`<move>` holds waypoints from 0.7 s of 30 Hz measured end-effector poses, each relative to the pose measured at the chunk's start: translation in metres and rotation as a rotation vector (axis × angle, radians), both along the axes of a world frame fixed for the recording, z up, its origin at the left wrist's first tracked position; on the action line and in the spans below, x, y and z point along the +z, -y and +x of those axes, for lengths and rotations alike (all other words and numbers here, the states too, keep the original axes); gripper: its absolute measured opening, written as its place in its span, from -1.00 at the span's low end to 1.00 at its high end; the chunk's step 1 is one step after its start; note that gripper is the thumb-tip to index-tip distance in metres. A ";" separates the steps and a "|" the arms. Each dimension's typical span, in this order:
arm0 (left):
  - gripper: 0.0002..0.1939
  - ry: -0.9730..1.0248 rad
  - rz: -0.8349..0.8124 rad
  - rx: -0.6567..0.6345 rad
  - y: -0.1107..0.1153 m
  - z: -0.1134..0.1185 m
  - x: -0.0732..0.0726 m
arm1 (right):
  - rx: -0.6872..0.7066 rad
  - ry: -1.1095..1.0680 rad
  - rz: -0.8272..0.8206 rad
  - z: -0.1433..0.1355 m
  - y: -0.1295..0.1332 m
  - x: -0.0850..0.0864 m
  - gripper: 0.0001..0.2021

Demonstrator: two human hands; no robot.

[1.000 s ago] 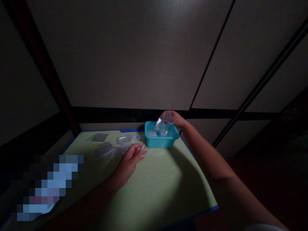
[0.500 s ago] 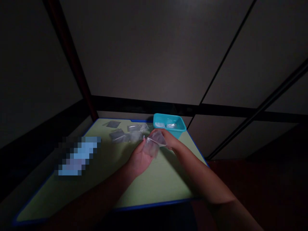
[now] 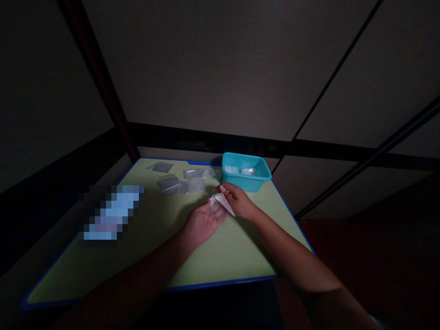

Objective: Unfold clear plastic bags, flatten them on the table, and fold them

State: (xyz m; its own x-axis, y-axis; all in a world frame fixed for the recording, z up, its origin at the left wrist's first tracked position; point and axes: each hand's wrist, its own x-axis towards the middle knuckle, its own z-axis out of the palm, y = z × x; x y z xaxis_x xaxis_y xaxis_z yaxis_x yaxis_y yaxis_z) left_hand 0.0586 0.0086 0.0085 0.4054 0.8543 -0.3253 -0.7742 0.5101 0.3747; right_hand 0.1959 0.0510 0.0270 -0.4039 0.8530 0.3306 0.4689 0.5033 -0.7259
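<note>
1. Bag point(image 3: 223, 202) of clear plastic, near the center of the frame, is pinched between the thumb and fingers of my right hand point(image 3: 239, 201), one pale edge slanting down to the right.
2. My left hand point(image 3: 202, 225), just left of and below center, lies palm up, its fingers extended under the bag. Its fingertips are partly hidden behind the plastic, so I cannot tell how firmly they touch it.
3. Right of center, just beyond my right hand, a turquoise bin point(image 3: 246, 182) stands upright on the table point(image 3: 220, 256). Two pale, shiny pieces point(image 3: 248, 171) lie inside it, too dim to make out in detail.
4. Clear packets point(image 3: 169, 182) lie flat on the table, left of center and left of the bin. The nearer ones sit close together, while a darker one rests toward the table's far left corner.
5. At the left of the frame, a pixelated blue patch point(image 3: 113, 213) covers an item I cannot identify.
6. Pale green with a blue edge, the table fills the lower middle of the frame. Dim panels point(image 3: 213, 68) rise behind it across the top.
</note>
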 end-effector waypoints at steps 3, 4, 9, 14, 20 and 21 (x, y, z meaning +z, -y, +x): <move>-0.65 0.004 -0.045 0.032 0.001 0.000 0.004 | 0.040 0.125 0.148 -0.001 0.012 0.001 -0.68; -0.63 0.013 -0.038 0.027 0.001 0.000 0.005 | 0.041 0.189 0.177 -0.002 0.016 0.001 -0.67; -0.67 0.120 0.052 -0.011 0.004 0.002 0.004 | 0.028 0.429 0.140 -0.008 0.027 -0.003 -0.51; -0.78 0.042 0.132 -0.049 0.006 0.003 0.000 | 0.081 0.203 0.016 0.001 0.021 -0.005 -0.54; -0.79 0.022 0.239 -0.061 0.005 -0.001 -0.002 | -0.048 -0.097 0.168 0.032 0.013 0.019 -0.71; -0.78 0.031 0.247 -0.052 0.004 -0.001 -0.001 | -0.081 -0.083 0.216 0.036 0.014 0.023 -0.75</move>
State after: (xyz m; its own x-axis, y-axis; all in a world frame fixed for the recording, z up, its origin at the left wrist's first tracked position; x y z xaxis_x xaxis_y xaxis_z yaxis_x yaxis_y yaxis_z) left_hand 0.0572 0.0043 0.0070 0.4574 0.8841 -0.0960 -0.7625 0.4454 0.4692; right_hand 0.2317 0.0368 0.0498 -0.3006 0.7872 0.5385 0.4571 0.6144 -0.6431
